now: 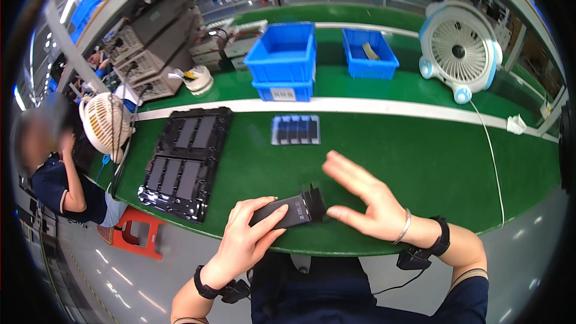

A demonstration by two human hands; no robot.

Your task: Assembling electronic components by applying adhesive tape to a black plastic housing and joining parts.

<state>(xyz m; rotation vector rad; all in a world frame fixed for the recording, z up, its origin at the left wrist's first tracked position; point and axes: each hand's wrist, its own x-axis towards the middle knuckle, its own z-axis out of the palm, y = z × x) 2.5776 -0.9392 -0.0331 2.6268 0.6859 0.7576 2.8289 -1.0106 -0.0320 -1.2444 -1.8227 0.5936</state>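
My left hand (251,233) grips a flat black rectangular pack (292,211), which looks like a battery, near the table's front edge. Its thumb lies across the top face. A black flap or strip (315,203) stands at the pack's right end; its exact kind is unclear. Just to the right, my right hand (371,199) is open with its fingers stretched out and the thumb apart, holding nothing. The thumb tip is close to the black flap; whether they touch I cannot tell. Beyond the hands lies a small pale sheet (296,130) bearing several dark strips.
Left on the green table (414,144) is a black tray (207,165) holding several dark flat packs. Blue bins (281,69) and a shallower blue bin (370,57) stand behind a white rail. A white fan (459,51) is at right, another fan (107,123) at left, near a seated person (66,183).
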